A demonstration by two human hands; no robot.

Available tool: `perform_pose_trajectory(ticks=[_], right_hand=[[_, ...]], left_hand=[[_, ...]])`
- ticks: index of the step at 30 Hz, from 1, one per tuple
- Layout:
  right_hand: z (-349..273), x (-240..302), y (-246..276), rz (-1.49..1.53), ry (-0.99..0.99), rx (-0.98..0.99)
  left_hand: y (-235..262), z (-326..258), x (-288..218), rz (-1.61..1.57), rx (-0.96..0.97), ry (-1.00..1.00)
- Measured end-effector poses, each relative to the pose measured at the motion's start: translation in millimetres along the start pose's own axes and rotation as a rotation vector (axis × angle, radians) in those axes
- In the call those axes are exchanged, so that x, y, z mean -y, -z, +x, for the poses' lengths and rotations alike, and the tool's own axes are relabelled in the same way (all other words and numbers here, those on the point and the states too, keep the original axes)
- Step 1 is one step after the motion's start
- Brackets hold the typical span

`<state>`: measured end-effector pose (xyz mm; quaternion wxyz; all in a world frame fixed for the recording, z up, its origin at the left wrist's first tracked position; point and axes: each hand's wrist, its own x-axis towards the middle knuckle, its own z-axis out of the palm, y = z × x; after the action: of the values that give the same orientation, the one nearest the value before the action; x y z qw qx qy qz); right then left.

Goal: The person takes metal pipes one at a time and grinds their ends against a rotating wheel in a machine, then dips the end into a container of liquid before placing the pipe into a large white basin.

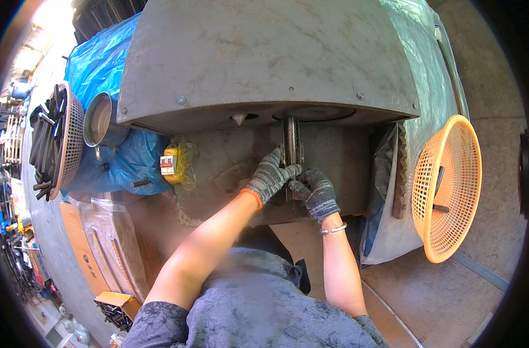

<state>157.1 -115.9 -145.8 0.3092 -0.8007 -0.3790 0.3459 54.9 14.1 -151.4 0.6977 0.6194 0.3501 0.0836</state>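
Mid-job: metal bar [291, 145] held upright under the machine hood [264, 58].
Left hand [270, 177] and right hand [315, 192] both closed on bar; orange basket [450, 232] far right, nearly empty.

Bright daylight, strongest at upper left corner where view blows out to white. Glare on crinkled blue plastic sheet [99, 69]. Deep shadow beneath overhanging grey metal machine hood [264, 58]. Centre sharp; strong fisheye bending toward rim, black vignette at edges. Patterned grey clothing at bottom soft, out of focus.
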Motion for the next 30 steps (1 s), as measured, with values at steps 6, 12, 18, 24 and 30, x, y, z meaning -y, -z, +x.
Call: perform_pose_trajectory(ticks=[6, 12, 18, 24, 30], right_hand=[[-1.6, -0.4, -4.5, 0.257, -0.094, 0.011], [2.0, 12.2, -5.9, 0.060, -0.192, -0.023], [-1.5, 2.3, -3.6, 0.073, -0.062, -0.041], [-1.6, -8.0, -6.9, 0.297, -0.102, 0.002], [0.3, 20.3, 1.7, -0.054, -0.177, 0.003]], left_hand=[[2.0, 0.6, 3.0, 0.030, -0.001, 0.052], [0.5, 3.2, 10.8, -0.029, 0.003, 0.033], [1.6, 3.8, 6.9, 0.106, -0.001, 0.014], [2.3, -0.1, -4.5, 0.018, 0.017, 0.047], [2.5, 4.7, 12.9, 0.078, -0.004, 0.049]])
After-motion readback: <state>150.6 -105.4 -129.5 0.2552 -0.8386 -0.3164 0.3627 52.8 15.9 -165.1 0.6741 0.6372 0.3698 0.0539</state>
